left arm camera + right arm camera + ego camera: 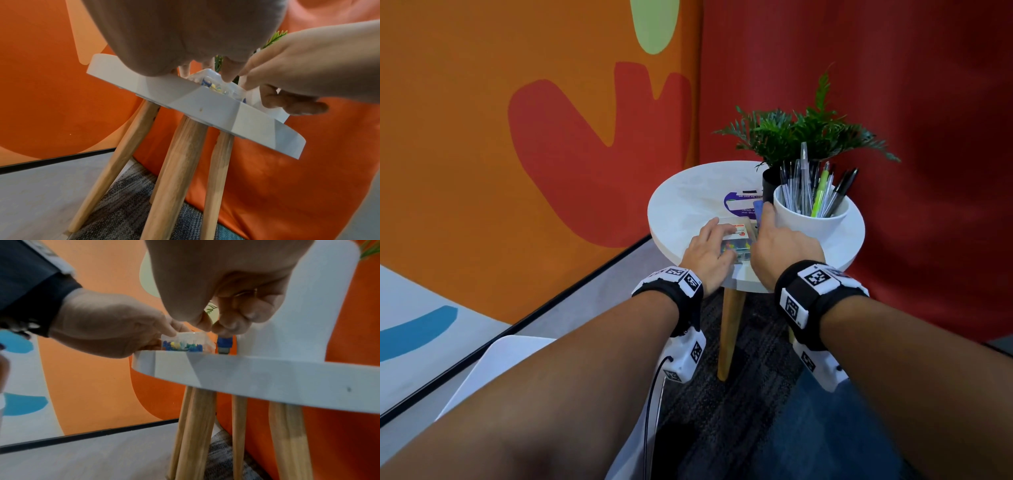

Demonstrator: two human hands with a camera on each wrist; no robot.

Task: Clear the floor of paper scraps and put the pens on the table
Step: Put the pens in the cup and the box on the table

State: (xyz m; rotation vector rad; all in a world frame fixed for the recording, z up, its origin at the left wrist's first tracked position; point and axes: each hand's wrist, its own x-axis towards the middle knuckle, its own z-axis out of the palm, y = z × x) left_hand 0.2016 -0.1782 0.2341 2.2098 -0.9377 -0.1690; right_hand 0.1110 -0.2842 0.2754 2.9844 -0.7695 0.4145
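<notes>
A round white table [688, 198] on wooden legs carries a white cup [808, 226] with several pens [804, 185] standing in it. Near the table's front edge lies a clear plastic box of coloured push pins [738, 240]. My left hand [719, 231] grips this box [185, 342], fingers over its top and thumb at its side. My right hand [767, 212] reaches between the box and the cup. Its fingertips [216, 327] pinch the top of a small blue object [225, 344] that stands on the table. What that object is cannot be made out.
A green plant [791, 133] in a black pot stands behind the cup, and a purple-and-white card [739, 204] lies mid-table. Orange and red walls close in behind. Dark patterned carpet [739, 411] lies under the table, and a white seat [510, 356] stands at lower left.
</notes>
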